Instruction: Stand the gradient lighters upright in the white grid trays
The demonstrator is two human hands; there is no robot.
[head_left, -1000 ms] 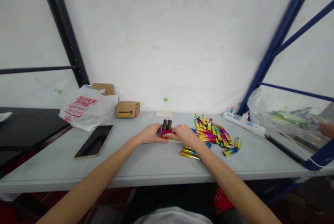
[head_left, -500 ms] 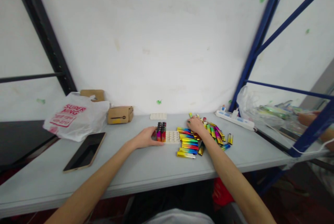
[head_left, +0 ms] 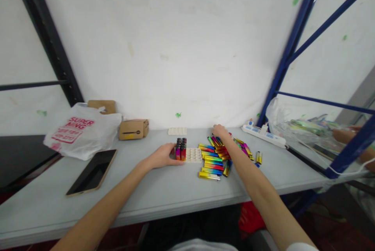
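Observation:
My left hand is closed around the side of a small upright group of lighters with black tops and shiny coloured bodies. They stand at the left end of a white tray with rows of round holes. My right hand is at the far edge of a loose pile of shiny lighters. Its fingers are curled down, and whatever they grip is hidden. Several rainbow-coloured lighters lie in a rough column between the tray and the pile.
Behind the tray lies another white tray. A cardboard box, a white plastic bag and a phone are on the left. A power strip lies at the back right, near a blue frame post. Another person's hand shows beyond.
My right hand has moved away from me, toward the wall, uncovering more of the pile, and some lighters there have shifted. My left hand stays at the upright lighters.

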